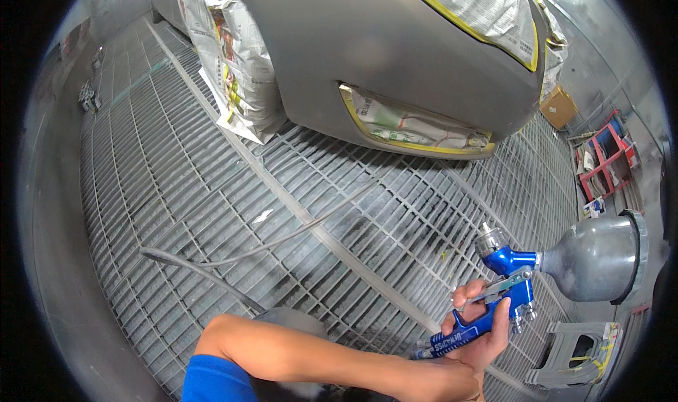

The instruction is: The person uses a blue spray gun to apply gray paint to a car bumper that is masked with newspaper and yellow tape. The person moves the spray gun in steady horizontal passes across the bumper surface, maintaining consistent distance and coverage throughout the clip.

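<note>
My right hand (494, 335) is wrapped round the handle of a blue spray gun (503, 262), with fingers at its silver trigger lever. The gun is tilted, its silver nozzle toward the car. A grey paint cup (590, 257) is attached to it and lies over to the right. My left arm crosses in front of me from the lower left. At its end, my left hand (448, 382) is closed just below the gun's handle, against my right wrist; what its fingers hold is hidden. Ahead is a matt grey car bumper (395, 49), apart from the gun.
Masking sheets with yellow tape cover the fog-lamp opening (417, 120), headlight and wheel (240, 63). A grey hose (282, 245) crosses the slatted grating floor (176, 204). At right are a cardboard box (558, 108), a red rack (604, 163) and a grey panel (575, 356).
</note>
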The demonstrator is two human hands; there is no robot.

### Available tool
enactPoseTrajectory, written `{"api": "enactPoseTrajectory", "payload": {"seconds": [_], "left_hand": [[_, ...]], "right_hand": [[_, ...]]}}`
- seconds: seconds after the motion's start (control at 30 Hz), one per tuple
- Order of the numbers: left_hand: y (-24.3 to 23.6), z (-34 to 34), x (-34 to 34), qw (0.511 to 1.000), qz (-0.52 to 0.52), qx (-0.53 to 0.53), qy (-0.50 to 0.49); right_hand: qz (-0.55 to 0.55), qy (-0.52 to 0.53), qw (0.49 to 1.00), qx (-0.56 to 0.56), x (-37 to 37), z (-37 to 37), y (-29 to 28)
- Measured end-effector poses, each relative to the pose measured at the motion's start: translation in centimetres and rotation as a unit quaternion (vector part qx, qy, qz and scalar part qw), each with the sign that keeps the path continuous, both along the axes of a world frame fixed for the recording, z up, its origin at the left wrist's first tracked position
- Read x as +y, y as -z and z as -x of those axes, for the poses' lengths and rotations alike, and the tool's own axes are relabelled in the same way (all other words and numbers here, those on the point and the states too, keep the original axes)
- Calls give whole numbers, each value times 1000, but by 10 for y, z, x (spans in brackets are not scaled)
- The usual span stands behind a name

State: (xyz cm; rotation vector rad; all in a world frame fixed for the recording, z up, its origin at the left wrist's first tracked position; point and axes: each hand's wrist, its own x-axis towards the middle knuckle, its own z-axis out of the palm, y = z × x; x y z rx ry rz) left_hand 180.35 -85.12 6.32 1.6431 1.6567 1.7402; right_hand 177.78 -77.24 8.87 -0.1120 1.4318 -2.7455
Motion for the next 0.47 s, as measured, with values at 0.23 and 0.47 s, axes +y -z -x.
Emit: {"api": "enactPoseTrajectory", "payload": {"seconds": [0.23, 0.47], "left_hand": [[-26, 4, -12, 995, 32, -75, 58], [-9, 6, 3, 981, 194, 18, 26]], "right_hand": [[-64, 60, 994, -59, -8, 1, -3], [-134, 95, 978, -128, -6, 11, 4]]}}
